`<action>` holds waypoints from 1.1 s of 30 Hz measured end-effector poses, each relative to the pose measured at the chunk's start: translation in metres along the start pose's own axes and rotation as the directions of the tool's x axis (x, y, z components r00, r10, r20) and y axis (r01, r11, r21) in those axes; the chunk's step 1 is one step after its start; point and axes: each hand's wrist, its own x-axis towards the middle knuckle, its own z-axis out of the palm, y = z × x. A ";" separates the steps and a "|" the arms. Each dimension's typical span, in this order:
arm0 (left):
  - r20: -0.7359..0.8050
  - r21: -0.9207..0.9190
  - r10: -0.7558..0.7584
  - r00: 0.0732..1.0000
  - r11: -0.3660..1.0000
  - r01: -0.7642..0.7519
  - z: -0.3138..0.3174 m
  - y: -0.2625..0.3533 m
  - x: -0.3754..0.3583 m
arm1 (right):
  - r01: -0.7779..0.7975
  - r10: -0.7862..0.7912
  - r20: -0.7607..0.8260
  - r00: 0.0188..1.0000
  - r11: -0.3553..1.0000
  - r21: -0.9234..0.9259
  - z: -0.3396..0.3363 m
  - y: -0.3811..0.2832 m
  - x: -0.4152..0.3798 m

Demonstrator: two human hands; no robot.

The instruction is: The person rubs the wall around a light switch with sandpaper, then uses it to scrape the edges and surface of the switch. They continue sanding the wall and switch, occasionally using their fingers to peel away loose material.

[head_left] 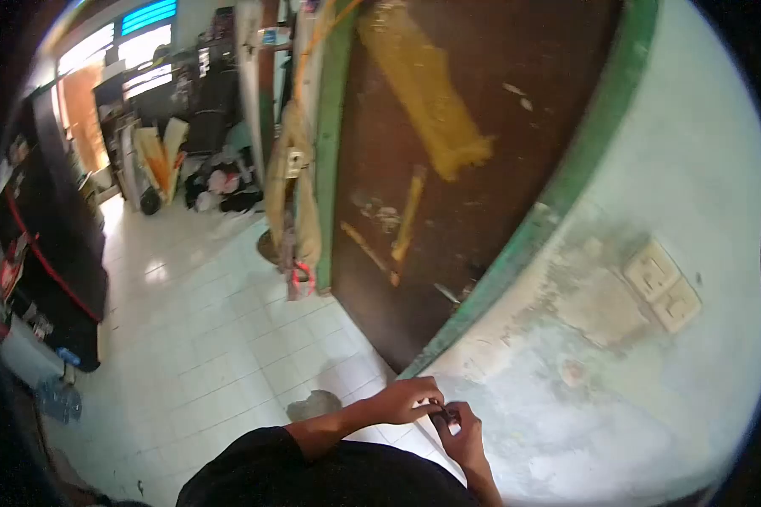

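My left hand (404,400) reaches in from a dark sleeve, low in the head view, its fingers curled in a pinch. Close against it is my right hand (463,435), also closed, with thumb and fingers bent inward. Between the fingertips of both hands shows a small dark object (442,415), too small and too covered to name. Just beyond them are the lower corner of a brown door (482,93) and its green frame (596,144).
A stained pale wall (651,406) with a double wall socket (664,286) stands to the right. Left lie white floor tiles (194,338) with a grey patch (314,406). Farther off are a dark cabinet (59,228), a heap of clothes (224,182) and hanging cloth (294,194).
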 end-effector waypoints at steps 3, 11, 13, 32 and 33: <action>-0.010 0.139 0.101 0.995 0.985 -0.098 0.016 0.015 0.048 | 0.002 0.000 -0.061 0.998 0.999 0.033 -0.045 0.010 0.008; 0.019 0.278 0.269 0.963 0.924 -0.264 0.047 0.057 0.147 | 0.107 -0.122 -0.138 0.983 0.988 -0.116 -0.150 0.027 -0.007; 0.032 0.291 0.390 0.920 0.877 -0.382 0.057 0.065 0.165 | 0.103 -0.124 -0.174 0.977 0.986 -0.128 -0.170 0.027 -0.010; 0.090 0.218 0.649 0.756 0.728 -0.650 0.086 0.127 0.245 | 0.266 -0.209 -0.521 0.827 0.963 0.035 -0.224 0.031 -0.014; 0.100 0.208 0.656 0.748 0.721 -0.661 0.084 0.133 0.254 | 0.220 -0.149 -0.553 0.820 0.974 0.063 -0.225 0.039 -0.013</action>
